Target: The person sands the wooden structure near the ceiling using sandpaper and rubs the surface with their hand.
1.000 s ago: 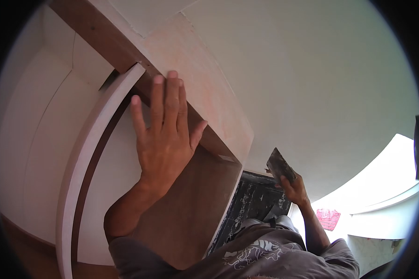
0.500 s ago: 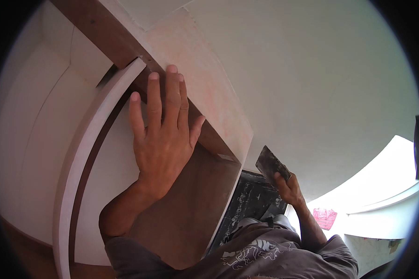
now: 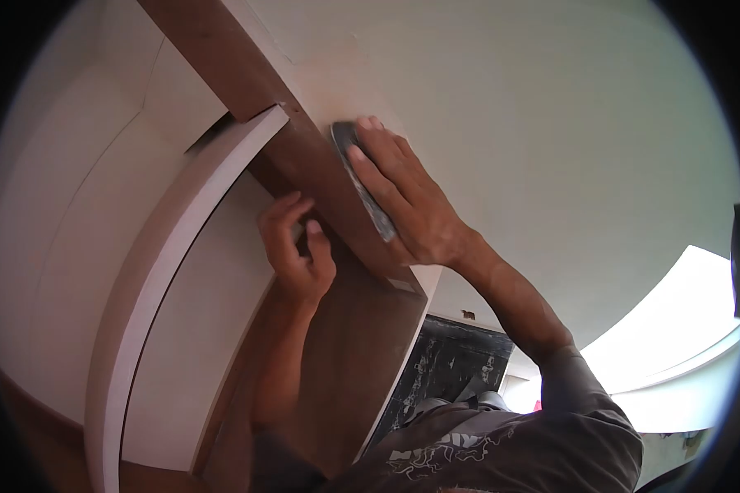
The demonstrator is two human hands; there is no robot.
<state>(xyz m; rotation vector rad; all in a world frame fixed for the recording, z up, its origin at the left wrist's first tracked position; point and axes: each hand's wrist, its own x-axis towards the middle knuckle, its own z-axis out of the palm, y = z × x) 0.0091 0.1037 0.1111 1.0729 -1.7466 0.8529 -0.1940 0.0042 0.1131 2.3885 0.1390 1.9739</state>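
My right hand point(image 3: 419, 209) is wrapped over a dark flat block point(image 3: 360, 177), its fingers spread along the back. The block lies against the pale wall strip point(image 3: 329, 78), right beside the brown wooden beam point(image 3: 304, 160). Below and to the left of the block, my left hand point(image 3: 296, 251) hangs near the beam with its fingers curled and apart, nothing visible between them. Whether it touches the beam cannot be made out.
A curved white-edged panel point(image 3: 168, 222) meets the beam on the left. Beneath the beam is a brown board point(image 3: 353, 353). A dark, paint-marked surface point(image 3: 448, 361) lies lower down, and a bright opening point(image 3: 658, 329) is at the right.
My right hand has moved up and left with the dark block, onto the wall strip beside the beam. My left hand has dropped lower, its fingers now curled instead of stretched. The view has shifted slightly.
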